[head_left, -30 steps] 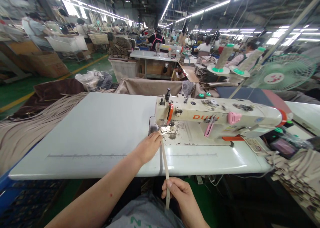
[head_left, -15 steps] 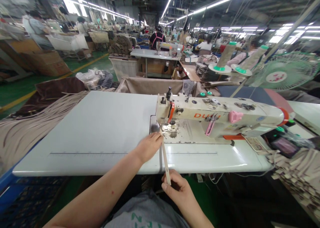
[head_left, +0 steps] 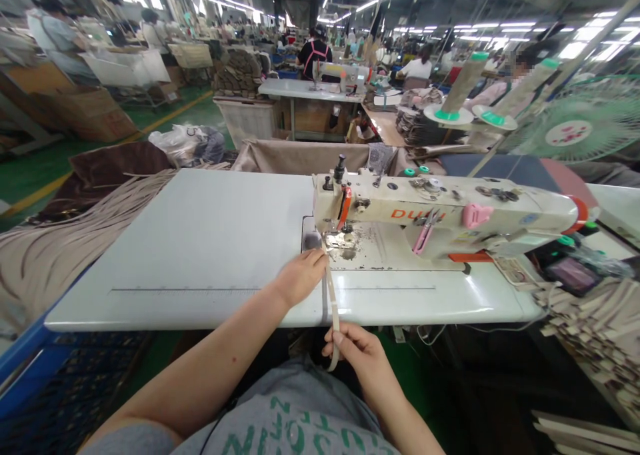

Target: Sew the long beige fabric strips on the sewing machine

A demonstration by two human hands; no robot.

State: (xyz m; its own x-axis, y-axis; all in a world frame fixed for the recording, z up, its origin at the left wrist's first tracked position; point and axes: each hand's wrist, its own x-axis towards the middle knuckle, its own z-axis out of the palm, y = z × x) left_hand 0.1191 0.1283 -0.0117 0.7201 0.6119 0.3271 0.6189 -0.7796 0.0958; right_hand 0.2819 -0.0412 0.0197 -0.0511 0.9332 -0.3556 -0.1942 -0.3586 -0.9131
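left hand (head_left: pixel 300 276) presses flat on the beige strip (head_left: pixel 332 300) at the sewing machine (head_left: pixel 440 218) needle, right hand (head_left: pixel 357 352) at six o'clock pinches its tail.

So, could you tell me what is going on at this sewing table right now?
A person sits at the white table with a narrow beige strip running from the needle of the cream sewing machine off the front edge. The left hand rests against the strip near the needle, and the right hand pinches its lower end below the table edge. Heaps of similar strips lie at the left.
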